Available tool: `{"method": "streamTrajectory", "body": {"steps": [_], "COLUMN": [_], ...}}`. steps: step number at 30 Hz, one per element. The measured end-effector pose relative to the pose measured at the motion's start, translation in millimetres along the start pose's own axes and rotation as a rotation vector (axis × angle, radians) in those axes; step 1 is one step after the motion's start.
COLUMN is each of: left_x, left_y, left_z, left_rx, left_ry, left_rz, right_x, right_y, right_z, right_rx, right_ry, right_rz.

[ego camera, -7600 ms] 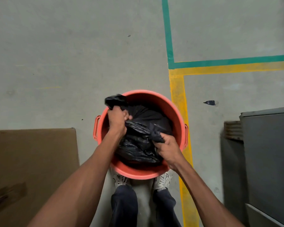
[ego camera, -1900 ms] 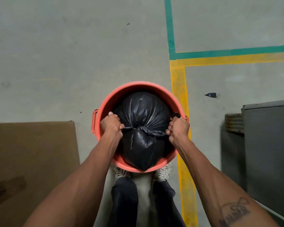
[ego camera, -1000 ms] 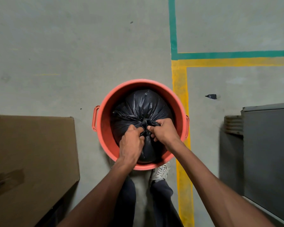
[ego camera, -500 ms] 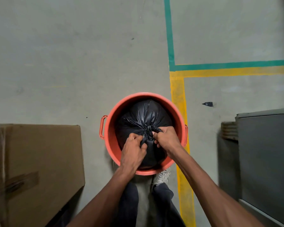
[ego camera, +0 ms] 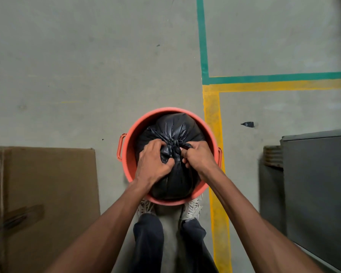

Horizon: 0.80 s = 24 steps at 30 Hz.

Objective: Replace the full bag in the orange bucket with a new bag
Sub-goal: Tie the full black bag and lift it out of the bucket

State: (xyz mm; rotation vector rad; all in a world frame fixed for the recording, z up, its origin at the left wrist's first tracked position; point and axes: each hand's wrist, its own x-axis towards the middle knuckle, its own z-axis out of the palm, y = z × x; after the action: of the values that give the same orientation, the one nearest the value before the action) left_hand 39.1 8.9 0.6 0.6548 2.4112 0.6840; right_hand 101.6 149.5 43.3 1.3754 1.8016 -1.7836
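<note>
Two neighbours flank bucket [ego camera: 130, 154]: cardboard box [ego camera: 47, 194] left, cabinet [ego camera: 319, 184] right.

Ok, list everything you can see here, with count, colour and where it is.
bucket: 1, orange, on the floor, centre
bag: 1, black, knotted, inside the bucket
box: 1, brown, left
cabinet: 1, grey, right
green line: 1, green, floor, upper right
yellow line: 1, yellow, floor, right of the bucket
scrap: 1, dark, floor beyond the yellow line
shoes: 2, white, against the bucket's near side
trousers: 1, dark, bottom centre
left hand: 1, grips the bag
right hand: 1, pinches the knot
</note>
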Motion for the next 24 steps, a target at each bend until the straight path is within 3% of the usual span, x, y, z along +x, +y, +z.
{"method": "streamTrajectory", "body": {"steps": [7,9,11,13,16,18,24], "left_x": [-2.9,-2.8,5.5,19.4,31.4,36.2,17.6], "left_y": [1.6,9.6,24.9,31.9,38.8,38.2,26.3], "left_z": [-1.7,-10.2,-23.4,-32.5,-29.8,-19.3,-6.4], "left_rx": [-0.078,-0.358,-0.841,-0.986,-0.769,-0.711,-1.005], "left_ry": [-0.115,-0.150,-0.124,-0.128,-0.179,-0.166,0.078], "left_rz": [-0.006,-0.188,-0.548,-0.712,-0.644,-0.623,-0.552], "right_x": [-8.2,-12.4,-17.6,-21.8,-21.9,-18.6,0.2], "right_y": [-2.1,-5.4,-8.9,-9.7,-7.0,-3.8,10.0], "right_z": [-6.9,-12.3,-16.8,-17.9,-14.9,-11.3,-2.0], "right_rx": [-0.019,-0.056,-0.087,-0.072,-0.040,0.021,0.571], "right_ry": [-0.003,-0.009,-0.069,-0.167,-0.230,-0.164,0.165], "right_rz": [0.013,0.002,-0.005,-0.012,-0.025,-0.015,0.132]}}
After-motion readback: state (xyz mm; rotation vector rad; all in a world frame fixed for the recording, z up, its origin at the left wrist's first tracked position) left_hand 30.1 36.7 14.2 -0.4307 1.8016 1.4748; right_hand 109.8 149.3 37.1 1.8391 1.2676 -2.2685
